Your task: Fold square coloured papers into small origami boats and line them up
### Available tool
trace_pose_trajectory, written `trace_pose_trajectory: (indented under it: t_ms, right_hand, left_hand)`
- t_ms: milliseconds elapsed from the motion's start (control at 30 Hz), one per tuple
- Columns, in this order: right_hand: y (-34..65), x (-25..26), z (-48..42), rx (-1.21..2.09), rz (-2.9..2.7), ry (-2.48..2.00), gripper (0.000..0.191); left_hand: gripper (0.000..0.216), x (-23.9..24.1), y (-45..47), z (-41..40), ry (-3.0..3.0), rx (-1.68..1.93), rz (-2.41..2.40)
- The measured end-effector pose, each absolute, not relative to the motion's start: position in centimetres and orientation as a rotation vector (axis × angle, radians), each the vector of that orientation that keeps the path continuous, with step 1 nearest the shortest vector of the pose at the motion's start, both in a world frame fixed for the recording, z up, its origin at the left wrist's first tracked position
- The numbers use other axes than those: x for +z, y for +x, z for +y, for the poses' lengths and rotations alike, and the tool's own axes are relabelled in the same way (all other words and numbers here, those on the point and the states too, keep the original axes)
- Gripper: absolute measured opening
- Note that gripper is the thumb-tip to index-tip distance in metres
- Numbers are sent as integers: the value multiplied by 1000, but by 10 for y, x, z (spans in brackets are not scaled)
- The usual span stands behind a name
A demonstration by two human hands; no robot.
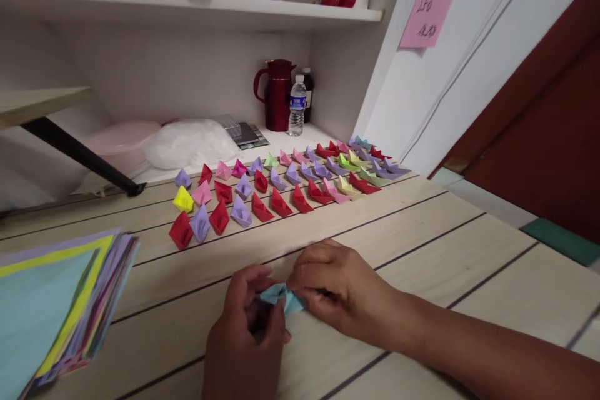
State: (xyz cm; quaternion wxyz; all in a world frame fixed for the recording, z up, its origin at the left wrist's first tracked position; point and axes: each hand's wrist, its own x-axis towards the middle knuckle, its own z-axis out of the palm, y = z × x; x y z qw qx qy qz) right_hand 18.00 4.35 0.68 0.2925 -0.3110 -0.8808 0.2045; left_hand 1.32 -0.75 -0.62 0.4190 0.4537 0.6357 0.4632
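Note:
A small light-blue folded paper is held between both hands, just over the wooden tabletop. My left hand grips its left end, the thumb in front and the fingers curled behind. My right hand pinches its right end with the fingers bent together. Part of the paper is hidden by the fingers, so its full shape cannot be made out. Beyond the hands stand several rows of folded paper boats in red, purple, pink, yellow and green.
At the left lies a stack of coloured paper sheets, light blue on top. Behind the boats are a plastic bag, a dark red jug and a water bottle. A black bracket slants down at the left. A shelf hangs above.

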Motion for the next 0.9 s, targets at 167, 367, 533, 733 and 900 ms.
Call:
trace_pose_trajectory:
  t_ms: [167, 367, 533, 733, 900]
  right_hand:
    - [179, 13, 44, 780, -2263, -835, 11]
    - [180, 17, 45, 1285, -2013, -824, 24]
    - [176, 7, 42, 1251, -1992, -936, 59]
    - [173, 3, 42, 1035, -2098, -814, 66]
    - [172, 9, 41, 822, -2209, -612, 37]
  left_hand:
    - [26, -1, 14, -8, 1166, 1124, 1639]
    - [18, -3, 12, -5, 1082, 1137, 1582]
    - [20, -7, 12, -2, 996, 1257, 1501]
    - [17, -3, 14, -2, 916, 1319, 1477]
    - [18, 1, 13, 2, 804, 1380, 1386]
